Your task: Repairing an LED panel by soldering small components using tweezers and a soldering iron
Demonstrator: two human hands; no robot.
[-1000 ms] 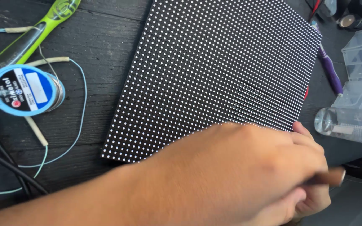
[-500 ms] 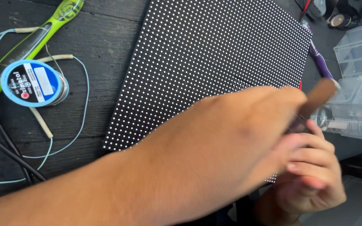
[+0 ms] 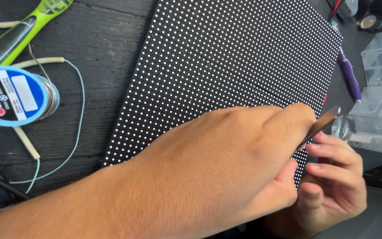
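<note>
Lifting thin brownish metal tool (image 3: pixel 322 123), my left hand (image 3: pixel 226 168) gripped it, tip raised higher than half second ago. Right hand (image 3: pixel 332 181) curled at near right corner of black dotted LED panel (image 3: pixel 226 57); grip unclear. Blue solder spool (image 3: pixel 16 95) sat far left.

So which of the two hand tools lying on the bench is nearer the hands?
The purple-handled tool, at the dotted panel's right edge, above the right hand; the green-handled one lies far left, top corner.
</note>
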